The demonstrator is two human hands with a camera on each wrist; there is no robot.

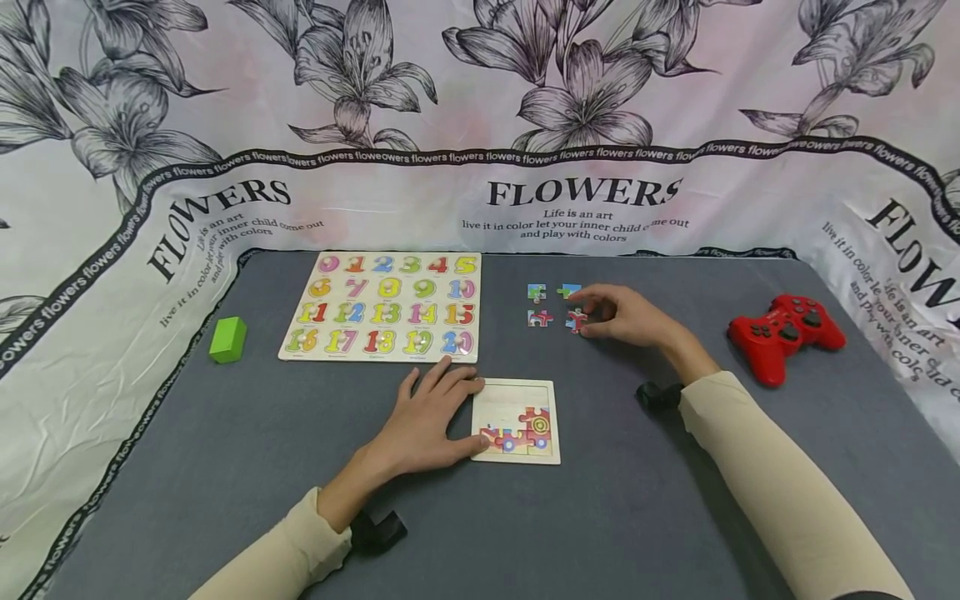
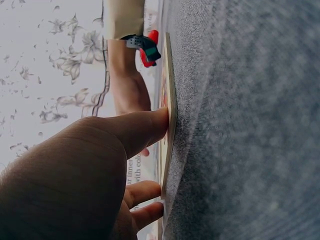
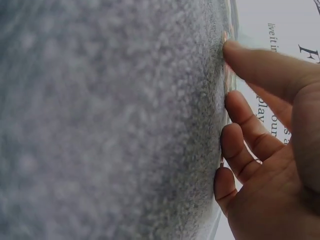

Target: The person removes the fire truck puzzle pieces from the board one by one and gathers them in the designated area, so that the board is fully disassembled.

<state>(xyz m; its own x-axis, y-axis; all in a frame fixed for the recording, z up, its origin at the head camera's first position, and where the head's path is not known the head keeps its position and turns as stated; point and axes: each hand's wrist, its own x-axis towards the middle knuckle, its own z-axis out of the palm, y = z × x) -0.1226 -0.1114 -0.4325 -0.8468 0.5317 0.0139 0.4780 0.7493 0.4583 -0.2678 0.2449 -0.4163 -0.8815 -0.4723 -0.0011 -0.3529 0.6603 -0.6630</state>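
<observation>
In the head view my left hand (image 1: 423,425) rests at the left side of a small square wooden puzzle board (image 1: 498,396), fingers spread. Its thumb lies on the board's lower left edge and its fingertips are by the upper left corner. Joined red puzzle pieces (image 1: 536,425) fill the board's lower right part. My right hand (image 1: 626,315) is lowered over the loose pieces, thumb and index finger apart around a red-and-blue puzzle piece (image 1: 576,321). The index fingertip overlaps a green-and-blue piece (image 1: 567,291). In the right wrist view the right fingertips (image 3: 232,140) are at the cloth.
Two more loose pieces, a green-and-blue one (image 1: 536,292) and a red one (image 1: 539,318), lie left of my right hand. A number board (image 1: 378,310) is behind my left hand. A green block (image 1: 228,340) sits far left, a red game controller (image 1: 783,336) far right.
</observation>
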